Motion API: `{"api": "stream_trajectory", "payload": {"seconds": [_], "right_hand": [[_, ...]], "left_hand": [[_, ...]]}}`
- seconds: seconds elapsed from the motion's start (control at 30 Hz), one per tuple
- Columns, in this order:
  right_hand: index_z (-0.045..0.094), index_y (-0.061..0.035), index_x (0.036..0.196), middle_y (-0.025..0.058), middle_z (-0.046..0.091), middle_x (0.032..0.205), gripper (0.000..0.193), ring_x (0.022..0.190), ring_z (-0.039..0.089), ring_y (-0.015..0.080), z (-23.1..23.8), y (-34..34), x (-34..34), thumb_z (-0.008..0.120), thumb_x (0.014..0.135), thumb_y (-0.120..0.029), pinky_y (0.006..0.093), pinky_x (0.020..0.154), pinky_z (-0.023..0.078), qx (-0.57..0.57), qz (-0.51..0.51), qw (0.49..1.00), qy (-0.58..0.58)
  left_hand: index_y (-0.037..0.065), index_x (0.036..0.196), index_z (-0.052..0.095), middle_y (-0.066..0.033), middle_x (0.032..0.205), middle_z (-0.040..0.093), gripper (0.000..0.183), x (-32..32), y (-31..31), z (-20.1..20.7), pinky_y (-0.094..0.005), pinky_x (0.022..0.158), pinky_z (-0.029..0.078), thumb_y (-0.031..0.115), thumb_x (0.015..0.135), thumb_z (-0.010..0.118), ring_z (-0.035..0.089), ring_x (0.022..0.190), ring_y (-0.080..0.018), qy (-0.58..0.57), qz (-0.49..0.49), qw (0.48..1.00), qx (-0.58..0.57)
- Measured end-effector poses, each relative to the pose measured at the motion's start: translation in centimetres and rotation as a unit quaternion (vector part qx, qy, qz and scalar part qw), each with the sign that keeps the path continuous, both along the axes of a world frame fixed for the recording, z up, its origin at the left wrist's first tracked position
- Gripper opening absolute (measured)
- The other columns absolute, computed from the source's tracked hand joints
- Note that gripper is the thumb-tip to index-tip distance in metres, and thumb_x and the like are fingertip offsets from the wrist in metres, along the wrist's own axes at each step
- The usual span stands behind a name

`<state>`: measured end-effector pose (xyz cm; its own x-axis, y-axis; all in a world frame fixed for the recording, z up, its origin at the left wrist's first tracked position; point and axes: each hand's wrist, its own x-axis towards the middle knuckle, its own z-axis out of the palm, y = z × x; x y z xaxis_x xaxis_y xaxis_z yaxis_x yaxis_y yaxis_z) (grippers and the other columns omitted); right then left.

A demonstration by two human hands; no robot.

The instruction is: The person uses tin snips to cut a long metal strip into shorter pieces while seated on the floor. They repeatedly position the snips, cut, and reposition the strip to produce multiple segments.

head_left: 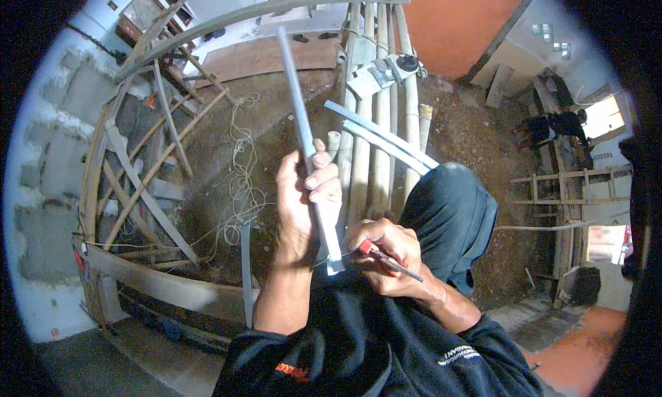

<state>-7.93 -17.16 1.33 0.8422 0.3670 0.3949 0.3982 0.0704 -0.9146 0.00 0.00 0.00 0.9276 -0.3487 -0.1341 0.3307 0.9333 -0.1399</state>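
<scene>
My left hand (310,190) is wrapped round a long, narrow metal profile (293,90), held upright with its far end pointing away from me. The profile's cut near end (334,265) hangs just left of my right hand (387,253). My right hand is closed round a slim tool with a red part and a dark, pointed metal end (400,265); its exact kind is partly hidden by my fingers. A thin dark line, perhaps wire, shows between the profile's near end and my right hand. Beside my right hand is a rounded shape in dark cloth (448,221), perhaps my bent knee.
Several bamboo poles (362,156) lie ahead, with two pale metal strips (386,143) across them and a white box-like object (372,78) farther off. Tangled cord (241,163) lies on the dirt floor. Wooden framing (148,180) stands left; a wooden ladder-like frame (572,188) is right.
</scene>
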Motion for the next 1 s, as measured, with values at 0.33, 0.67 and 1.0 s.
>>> {"api": "stream_trajectory", "payload": {"seconds": [0.33,0.67,1.0], "right_hand": [[0.061,-0.0022,0.093,0.0093,0.065,0.079,0.012,0.068,0.067,0.0202,-0.2,0.1,0.1,0.068,0.083,-0.004,0.0312,0.062,0.051,0.012,0.061,0.998,0.002],[0.060,-0.0015,0.102,0.0076,0.065,0.087,0.033,0.076,0.064,0.0180,-0.9,1.3,-0.5,0.076,0.073,0.003,0.0297,0.071,0.051,0.025,0.015,0.999,0.030],[0.056,-0.0049,0.096,0.0020,0.063,0.082,0.037,0.075,0.058,0.0085,1.1,0.7,0.7,0.086,0.076,-0.010,0.0247,0.067,0.048,0.010,0.047,0.985,0.163]], "left_hand": [[-0.008,0.116,0.049,-0.0130,0.080,0.054,0.030,-0.4,-0.9,-0.1,-0.0264,0.038,0.045,0.016,0.102,0.039,0.050,0.051,-0.0141,-0.075,-0.113,0.983,-0.124],[-0.006,0.109,0.052,-0.0121,0.077,0.054,0.030,-0.2,1.0,1.4,-0.0275,0.035,0.045,0.021,0.103,0.040,0.049,0.045,-0.0148,-0.147,-0.013,0.988,-0.052],[-0.008,0.114,0.052,-0.0106,0.078,0.053,0.030,0.5,-0.1,-0.6,-0.0269,0.038,0.045,0.016,0.102,0.039,0.048,0.049,-0.0129,-0.093,-0.103,0.985,-0.099]]}}
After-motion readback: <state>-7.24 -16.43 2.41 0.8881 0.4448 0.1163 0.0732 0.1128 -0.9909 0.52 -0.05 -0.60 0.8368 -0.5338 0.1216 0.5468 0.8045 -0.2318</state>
